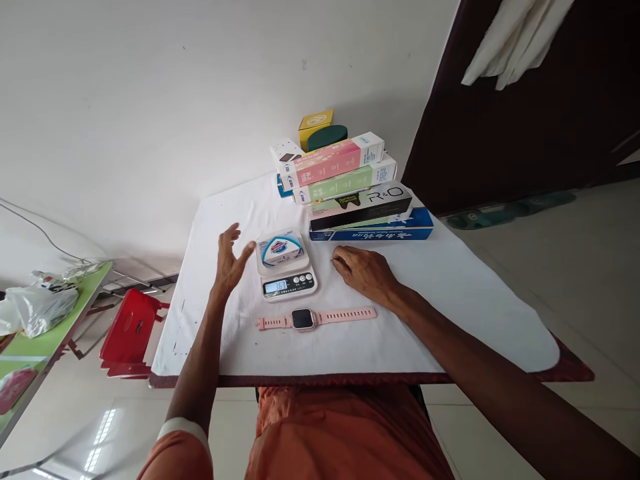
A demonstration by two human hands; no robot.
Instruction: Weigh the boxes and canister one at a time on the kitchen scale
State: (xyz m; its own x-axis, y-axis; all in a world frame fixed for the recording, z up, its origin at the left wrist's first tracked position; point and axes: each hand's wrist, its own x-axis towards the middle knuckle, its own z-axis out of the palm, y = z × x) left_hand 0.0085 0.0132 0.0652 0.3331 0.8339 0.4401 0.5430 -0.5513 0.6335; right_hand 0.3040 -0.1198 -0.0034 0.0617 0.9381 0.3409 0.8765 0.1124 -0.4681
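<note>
A boxed bar of soap [281,247] lies on the white digital kitchen scale [289,285], whose lit display shows digits. Just left of the scale is my left hand [231,259], fingers apart and holding nothing; its thumb is close to the soap box, and I cannot tell whether they touch. My right hand [365,272] rests on the cloth to the right of the scale, its fingers curled under; whatever is in them, if anything, is hidden. In front of the scale a smartwatch with a pink strap [303,319] is laid out flat.
Behind the scale stand stacked toothpaste boxes: pink [333,165], green [345,185], black-and-white [360,205] and blue [373,230]. A yellow box [315,125] and a dark green lid-like object [327,137] sit behind them. A red chair [127,330] and a green table [50,340] are to the left.
</note>
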